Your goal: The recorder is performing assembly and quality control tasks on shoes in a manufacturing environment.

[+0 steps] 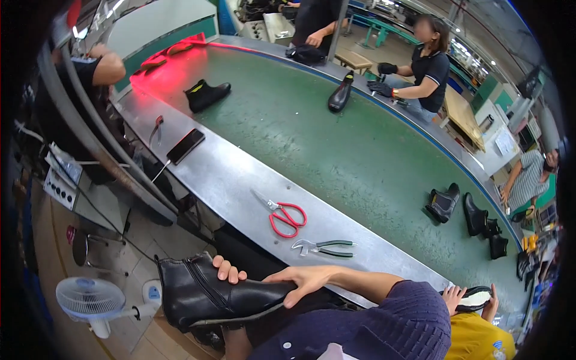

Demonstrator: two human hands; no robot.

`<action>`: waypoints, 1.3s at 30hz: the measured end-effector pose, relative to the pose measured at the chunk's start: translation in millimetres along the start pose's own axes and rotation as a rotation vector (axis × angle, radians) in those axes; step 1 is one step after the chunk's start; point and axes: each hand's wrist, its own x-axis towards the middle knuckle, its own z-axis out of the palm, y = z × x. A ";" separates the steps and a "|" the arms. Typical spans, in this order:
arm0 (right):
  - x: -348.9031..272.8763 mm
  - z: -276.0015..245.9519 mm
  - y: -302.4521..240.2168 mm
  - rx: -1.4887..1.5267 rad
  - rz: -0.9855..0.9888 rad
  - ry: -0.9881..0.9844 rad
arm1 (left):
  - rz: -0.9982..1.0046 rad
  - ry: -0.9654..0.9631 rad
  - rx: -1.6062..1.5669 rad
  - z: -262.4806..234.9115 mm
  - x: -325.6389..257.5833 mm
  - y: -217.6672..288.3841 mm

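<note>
A black ankle boot (198,294) with a side zip lies on its side at the lower left, off the near edge of the table, its opening to the left and its toe to the right. My left hand (228,270) grips it from behind; only fingertips curl over the upper edge, and the palm is hidden. Around the toe wraps my right hand (305,279), thumb on the near side. Red-handled scissors (286,219) and dark-green-handled pincers (324,247) rest on the metal ledge just beyond my hands.
A green conveyor belt (288,156) carries several black boots, one (206,96) near a red-lit tunnel. A phone (186,146) on a cable lies on the ledge. At lower left stands a fan (91,298). Co-workers stand around; one beside me holds a shoe (474,299).
</note>
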 end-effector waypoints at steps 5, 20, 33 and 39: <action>11.9 10.7 1.2 -0.047 0.095 0.152 | 0.054 0.117 0.023 -13.1 -15.8 2.6; 12.6 6.9 -21.1 -0.121 -0.136 0.789 | 0.168 0.497 0.428 22.0 -6.4 -7.8; 30.1 3.9 -9.9 0.492 0.009 0.226 | 0.226 0.336 0.682 -36.4 -53.7 25.9; 45.2 17.3 -5.8 0.796 0.023 0.182 | 0.191 0.451 1.105 17.3 -31.1 20.1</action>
